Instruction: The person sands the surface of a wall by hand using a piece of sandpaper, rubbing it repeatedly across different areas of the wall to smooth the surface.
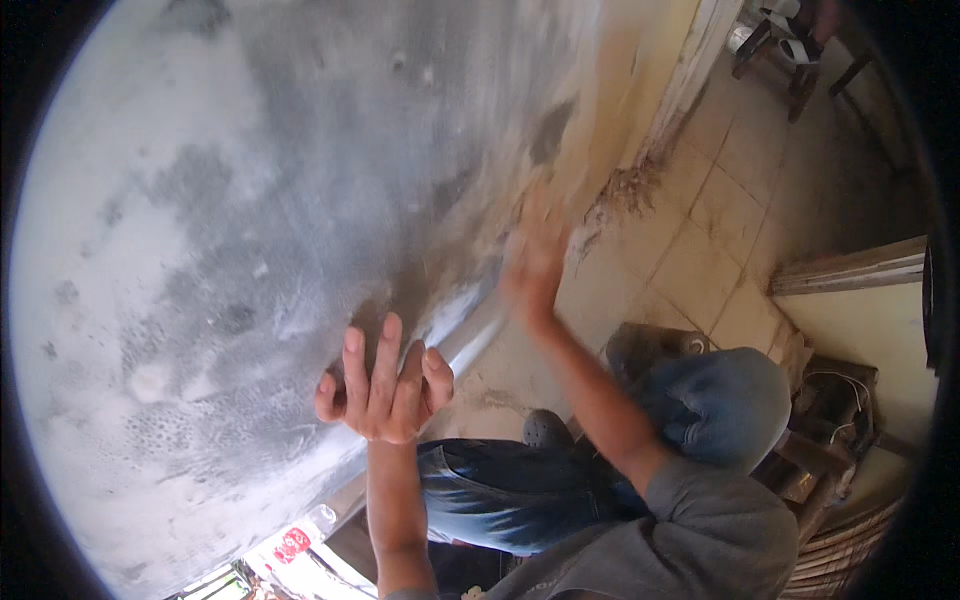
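A large mottled grey-and-white surface (pixel 330 190), dusty and scuffed, fills the left and upper part of the view. My left hand (pixel 385 390) is at its lower right part, fingers spread and raised, with nothing seen in them. Whether the fingertips press on the surface I cannot tell. Farther up and to the right, my right hand (pixel 535 255) reaches along the right border of the same surface. Motion blurs it, so its fingers and anything under the palm cannot be made out.
Pale floor tiles (pixel 700 230) with dirt along the wall's foot lie to the right. A wooden stool (pixel 775 60) stands far right. Nearby are my bent knees in jeans (pixel 715 405), a dark metal-and-wood object (pixel 830 410) and a pale low partition (pixel 860 300).
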`<state>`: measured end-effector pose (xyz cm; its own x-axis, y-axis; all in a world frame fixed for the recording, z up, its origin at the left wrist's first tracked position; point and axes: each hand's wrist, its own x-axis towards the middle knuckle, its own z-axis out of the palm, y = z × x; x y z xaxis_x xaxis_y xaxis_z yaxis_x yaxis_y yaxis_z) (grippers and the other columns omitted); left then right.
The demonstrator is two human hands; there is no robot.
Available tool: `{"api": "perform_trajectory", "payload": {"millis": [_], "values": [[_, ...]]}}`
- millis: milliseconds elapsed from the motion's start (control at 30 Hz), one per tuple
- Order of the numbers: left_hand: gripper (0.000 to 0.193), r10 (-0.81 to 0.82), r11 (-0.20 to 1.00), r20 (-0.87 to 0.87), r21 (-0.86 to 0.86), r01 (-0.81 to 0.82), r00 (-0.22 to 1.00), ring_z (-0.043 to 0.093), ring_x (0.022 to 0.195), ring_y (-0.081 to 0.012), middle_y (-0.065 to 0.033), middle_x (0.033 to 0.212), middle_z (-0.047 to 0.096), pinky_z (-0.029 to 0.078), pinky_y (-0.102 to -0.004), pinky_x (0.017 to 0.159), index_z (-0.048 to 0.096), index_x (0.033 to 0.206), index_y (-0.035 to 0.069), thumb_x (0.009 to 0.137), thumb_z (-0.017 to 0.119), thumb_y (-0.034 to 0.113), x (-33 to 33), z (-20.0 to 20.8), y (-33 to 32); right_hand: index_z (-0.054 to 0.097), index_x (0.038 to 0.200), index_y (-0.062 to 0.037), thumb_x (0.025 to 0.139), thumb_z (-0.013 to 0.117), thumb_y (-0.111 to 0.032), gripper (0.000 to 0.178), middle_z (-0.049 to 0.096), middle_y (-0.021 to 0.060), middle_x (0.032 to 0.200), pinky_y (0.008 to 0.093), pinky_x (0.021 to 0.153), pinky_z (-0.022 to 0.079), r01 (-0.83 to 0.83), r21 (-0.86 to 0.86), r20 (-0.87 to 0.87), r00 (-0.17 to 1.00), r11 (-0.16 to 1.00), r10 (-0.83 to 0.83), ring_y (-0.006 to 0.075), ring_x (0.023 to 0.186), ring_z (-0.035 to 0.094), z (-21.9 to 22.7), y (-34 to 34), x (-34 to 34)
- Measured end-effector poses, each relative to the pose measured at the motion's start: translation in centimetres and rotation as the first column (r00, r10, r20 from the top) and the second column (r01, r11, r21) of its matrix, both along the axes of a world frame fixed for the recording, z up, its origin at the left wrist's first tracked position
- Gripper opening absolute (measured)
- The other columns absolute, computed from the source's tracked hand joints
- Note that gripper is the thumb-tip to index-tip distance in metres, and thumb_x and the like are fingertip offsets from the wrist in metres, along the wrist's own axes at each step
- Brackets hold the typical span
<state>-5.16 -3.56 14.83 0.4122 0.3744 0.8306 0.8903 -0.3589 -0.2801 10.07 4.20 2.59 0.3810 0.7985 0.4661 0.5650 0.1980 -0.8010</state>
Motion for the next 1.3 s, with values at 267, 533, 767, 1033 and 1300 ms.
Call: {"api": "perform_trajectory", "payload": {"millis": [267, 533, 767, 1033, 1300], "values": [[0.014, 0.012, 0.998, 0.035, -0.058, -0.01, 0.999, 0.057, 0.111, -0.0209, 0.0024, 0.097, 0.07, 0.021, -0.0357, 0.102, 0.061, 0.065, 0.02, 0.078, 0.06, 0.025, 0.5, -0.3, -0.3, 0.04, 0.135, -0.002, 0.091, 0.044, -0.019, 0.048, 0.033, 0.0175, 0.144, 0.0533, 0.109, 0.012, -0.005, -0.054, -0.149, 0.989, 0.999, -0.003, 0.0406, 0.134, 0.025, 0.4, 3.0, 3.6], [0.023, -0.037, 0.998, -0.005, 0.057, 0.037, 0.999, 0.059, 0.109, -0.0189, -0.0004, 0.103, 0.069, 0.027, -0.0364, 0.099, 0.052, 0.06, 0.019, 0.079, 0.059, 0.03, -0.2, 1.4, 0.7, 0.06, 0.092, 0.001, 0.088, 0.048, -0.011, 0.017, 0.058, 0.0192, 0.116, 0.0452, 0.097, 0.037, -0.099, 0.004, -0.418, 0.904, 0.995, 0.091, 0.0326, 0.111, 0.052, -5.9, -1.2, -1.6], [0.015, 0.039, 0.992, 0.072, 0.114, -0.047, 0.997, 0.06, 0.109, -0.0171, -0.0012, 0.11, 0.067, 0.028, -0.0349, 0.101, 0.058, 0.065, 0.017, 0.078, 0.06, 0.025, -0.6, 0.6, -0.7, 0.056, 0.115, 0.0043, 0.096, 0.04, -0.025, 0.038, 0.059, 0.0176, 0.112, 0.0379, 0.087, 0.044, 0.006, -0.024, -0.389, 0.921, 1.0, -0.015, 0.028, 0.097, 0.056, -5.0, -2.0, -3.4], [0.018, -0.007, 0.966, 0.173, 0.257, -0.038, 0.985, 0.055, 0.116, -0.0262, -0.0071, 0.117, 0.063, 0.028, -0.039, 0.099, 0.055, 0.059, 0.015, 0.073, 0.062, 0.022, 1.4, 0.5, 0.6, 0.062, 0.108, -0.0017, 0.09, 0.058, -0.03, 0.033, 0.064, 0.0137, 0.106, 0.0348, 0.078, 0.051, 0.007, 0.348, 0.061, 0.998, 0.937, -0.03, 0.0254, 0.093, 0.063, -6.8, 2.3, 2.8], [0.026, -0.033, 0.929, 0.185, 0.369, -0.038, 0.982, 0.052, 0.119, -0.0334, -0.0123, 0.12, 0.061, 0.021, -0.0454, 0.102, 0.049, 0.05, 0.013, 0.069, 0.064, 0.021, 1.7, 0.1, 0.3, 0.059, 0.111, -0.0017, 0.091, 0.055, -0.029, 0.034, 0.063, 0.0134, 0.105, 0.0368, 0.08, 0.051, 0.232, 0.001, -0.367, 0.905, 0.973, -0.216, 0.0256, 0.094, 0.062, -3.4, 0.5, -0.7]]}}
